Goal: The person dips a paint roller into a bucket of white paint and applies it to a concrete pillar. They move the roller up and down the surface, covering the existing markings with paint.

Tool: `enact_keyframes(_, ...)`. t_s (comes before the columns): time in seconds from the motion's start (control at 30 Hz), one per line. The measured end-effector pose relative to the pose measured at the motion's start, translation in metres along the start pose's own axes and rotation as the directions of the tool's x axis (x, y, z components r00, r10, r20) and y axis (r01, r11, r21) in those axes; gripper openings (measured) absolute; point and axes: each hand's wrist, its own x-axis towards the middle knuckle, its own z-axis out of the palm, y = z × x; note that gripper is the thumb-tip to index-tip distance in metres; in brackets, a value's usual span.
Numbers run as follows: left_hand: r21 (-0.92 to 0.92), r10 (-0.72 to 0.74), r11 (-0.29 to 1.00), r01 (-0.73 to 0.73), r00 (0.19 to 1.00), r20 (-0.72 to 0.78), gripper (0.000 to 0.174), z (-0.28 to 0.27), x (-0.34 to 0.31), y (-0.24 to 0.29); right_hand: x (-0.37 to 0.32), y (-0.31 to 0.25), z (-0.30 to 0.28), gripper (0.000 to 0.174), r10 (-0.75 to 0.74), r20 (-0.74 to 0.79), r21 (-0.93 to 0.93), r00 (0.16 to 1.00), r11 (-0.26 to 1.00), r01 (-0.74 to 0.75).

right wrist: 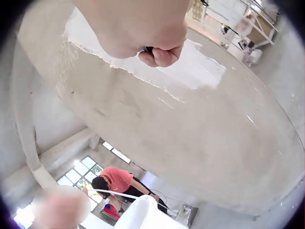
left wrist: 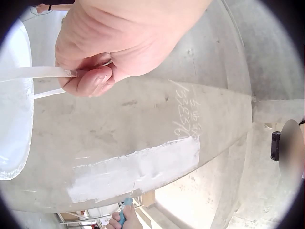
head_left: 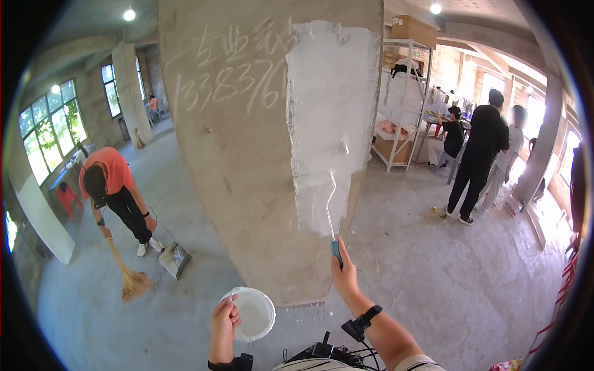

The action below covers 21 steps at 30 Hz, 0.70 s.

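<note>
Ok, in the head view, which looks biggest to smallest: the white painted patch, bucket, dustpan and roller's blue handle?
1. White painted patch
2. Bucket
3. Dustpan
4. Blue handle, partly hidden

The bucket is nearer than the dustpan, so real sizes may differ.

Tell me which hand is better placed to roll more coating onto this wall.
Likely the right hand: it grips the roller, whose head is at the white patch; the left hand holds the bucket by its handle.

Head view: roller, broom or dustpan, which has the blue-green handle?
The roller in the camera wearer's right hand. The broom has a tan handle, and no blue-green shows on the dustpan.
</note>
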Motion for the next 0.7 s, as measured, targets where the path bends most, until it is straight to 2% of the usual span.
enact_keyframes(0.17, -0.019, 0.003, 1.0, -0.003, 1.0, 0.022, 0.02, -0.002, 0.002, 0.0, 0.031, -0.049, 0.003, 0.054, -0.105, 0.0, -0.033, 0.994, 0.994, 0.105)
enact_keyframes(0.23, -0.024, 0.004, 1.0, -0.003, 0.999, 0.035, 0.02, -0.004, 0.002, 0.001, 0.049, -0.07, 0.01, 0.054, -0.265, -0.08, 0.001, 0.961, 0.964, 0.266)
enact_keyframes(0.33, -0.019, 0.03, 0.999, -0.03, 0.999, 0.032, 0.02, -0.005, -0.001, 0.002, 0.07, -0.126, 0.01, 0.053, -0.198, -0.043, 0.107, 0.979, 0.974, 0.202)
enact_keyframes(0.47, -0.015, 0.037, 0.999, -0.037, 0.999, -0.004, 0.02, -0.01, -0.006, 0.005, 0.118, -0.178, 0.013, 0.051, -0.348, -0.12, 0.162, 0.93, 0.917, 0.364)
enact_keyframes(0.6, -0.01, 0.036, 0.999, -0.036, 0.999, -0.021, 0.02, -0.013, -0.008, 0.005, 0.146, -0.239, 0.005, 0.05, -0.326, -0.081, 0.241, 0.942, 0.91, 0.336)
enact_keyframes(0.67, -0.008, 0.036, 0.999, -0.037, 0.999, -0.022, 0.02, -0.017, -0.006, 0.004, 0.159, -0.255, 0.006, 0.051, -0.424, -0.151, 0.291, 0.893, 0.844, 0.45)
enact_keyframes(0.7, -0.008, 0.032, 0.999, -0.033, 0.999, -0.022, 0.02, -0.019, -0.005, 0.003, 0.159, -0.257, 0.006, 0.051, -0.428, -0.152, 0.293, 0.891, 0.841, 0.454)
